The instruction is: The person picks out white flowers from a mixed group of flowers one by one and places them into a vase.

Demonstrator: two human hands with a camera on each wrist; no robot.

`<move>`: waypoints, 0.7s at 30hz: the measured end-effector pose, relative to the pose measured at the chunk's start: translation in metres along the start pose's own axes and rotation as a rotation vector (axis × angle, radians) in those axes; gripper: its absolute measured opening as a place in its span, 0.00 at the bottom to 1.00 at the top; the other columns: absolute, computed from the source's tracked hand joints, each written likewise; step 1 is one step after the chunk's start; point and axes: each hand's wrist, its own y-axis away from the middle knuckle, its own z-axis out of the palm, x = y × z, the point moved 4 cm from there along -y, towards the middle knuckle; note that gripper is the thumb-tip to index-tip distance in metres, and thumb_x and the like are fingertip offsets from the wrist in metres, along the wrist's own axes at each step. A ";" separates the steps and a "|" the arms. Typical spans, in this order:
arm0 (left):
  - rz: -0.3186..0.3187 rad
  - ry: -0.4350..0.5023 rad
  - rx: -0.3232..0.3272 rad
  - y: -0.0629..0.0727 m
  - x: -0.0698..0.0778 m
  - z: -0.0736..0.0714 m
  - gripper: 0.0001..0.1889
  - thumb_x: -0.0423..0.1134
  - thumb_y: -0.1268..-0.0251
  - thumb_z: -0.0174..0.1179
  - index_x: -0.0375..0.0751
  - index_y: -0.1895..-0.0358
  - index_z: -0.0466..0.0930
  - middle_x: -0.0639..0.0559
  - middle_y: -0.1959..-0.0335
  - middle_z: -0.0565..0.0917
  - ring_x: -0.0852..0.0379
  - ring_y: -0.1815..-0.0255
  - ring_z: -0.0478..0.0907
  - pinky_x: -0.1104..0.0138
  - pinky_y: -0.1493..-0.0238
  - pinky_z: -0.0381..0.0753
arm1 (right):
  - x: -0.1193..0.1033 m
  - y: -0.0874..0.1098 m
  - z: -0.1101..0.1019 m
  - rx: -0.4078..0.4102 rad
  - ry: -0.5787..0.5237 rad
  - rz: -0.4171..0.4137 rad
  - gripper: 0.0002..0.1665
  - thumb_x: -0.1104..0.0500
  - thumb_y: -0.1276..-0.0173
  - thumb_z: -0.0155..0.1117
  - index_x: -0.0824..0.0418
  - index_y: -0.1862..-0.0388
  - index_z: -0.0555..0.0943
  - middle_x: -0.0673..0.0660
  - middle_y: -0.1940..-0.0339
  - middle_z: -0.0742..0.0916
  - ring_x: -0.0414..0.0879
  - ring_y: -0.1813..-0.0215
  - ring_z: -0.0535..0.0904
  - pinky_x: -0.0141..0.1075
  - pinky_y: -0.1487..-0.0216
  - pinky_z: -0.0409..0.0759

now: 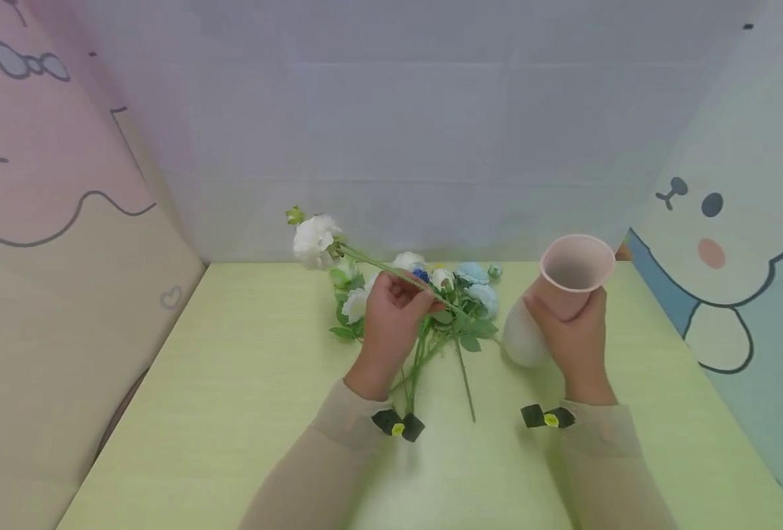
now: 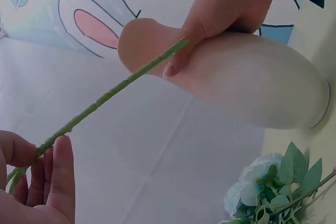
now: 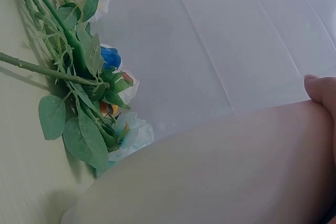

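Note:
My left hand pinches the green stem of a white artificial flower between thumb and fingers. Its bloom points up and left, while the bare stem end reaches toward the vase. Wrapped around the neck of a pink and white vase is my right hand. The vase tilts, its wide mouth facing up and toward me. In the left wrist view the stem end overlaps the right hand's thumb. The right wrist view shows the vase's pale side close up, with only part of the right hand at the edge.
A pile of artificial flowers lies mid-table at the back, with white blooms, light blue blooms, a blue one and green leaves. Several stems point toward me over the yellow-green table. Cartoon-printed panels stand at both sides.

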 end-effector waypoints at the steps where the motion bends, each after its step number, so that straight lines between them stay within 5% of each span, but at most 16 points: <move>1: 0.016 0.003 0.003 -0.001 0.001 0.000 0.12 0.24 0.31 0.58 0.36 0.50 0.69 0.41 0.57 0.78 0.47 0.60 0.81 0.50 0.51 0.86 | -0.001 0.001 0.000 0.000 0.003 0.001 0.52 0.63 0.43 0.80 0.53 0.24 0.61 0.51 0.35 0.76 0.44 0.39 0.72 0.44 0.35 0.69; 14: 0.086 0.044 -0.007 -0.020 0.015 0.011 0.12 0.25 0.29 0.58 0.32 0.48 0.68 0.40 0.57 0.77 0.45 0.59 0.81 0.42 0.47 0.82 | 0.003 0.000 0.000 0.006 -0.006 -0.017 0.52 0.64 0.43 0.80 0.51 0.24 0.61 0.50 0.36 0.76 0.44 0.39 0.72 0.42 0.35 0.68; 21: 0.151 0.061 0.001 -0.031 0.034 0.024 0.11 0.24 0.29 0.58 0.35 0.50 0.69 0.36 0.56 0.76 0.47 0.59 0.81 0.51 0.48 0.86 | -0.009 0.004 0.000 0.003 -0.002 -0.021 0.50 0.64 0.43 0.79 0.53 0.25 0.62 0.51 0.37 0.77 0.45 0.40 0.72 0.42 0.36 0.69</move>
